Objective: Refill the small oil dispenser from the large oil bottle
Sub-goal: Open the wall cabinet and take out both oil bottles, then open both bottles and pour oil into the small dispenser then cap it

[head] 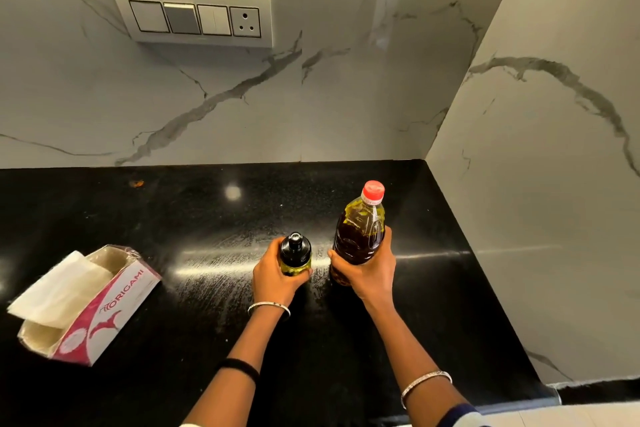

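The small oil dispenser [295,254] stands upright on the black counter, a short glass bottle with a black cap on top. My left hand [273,276] grips its body from the left. Just to its right stands the large oil bottle [360,229], clear plastic with dark golden oil and a red cap screwed on. My right hand [367,270] wraps round its lower half from the near side. Both bottles are capped and a small gap separates them.
A red and white tissue box [93,305] with tissues sticking out lies on the black counter [207,218] at the left. Marble walls close the back and the right side, and a switch panel [197,15] sits on the back wall.
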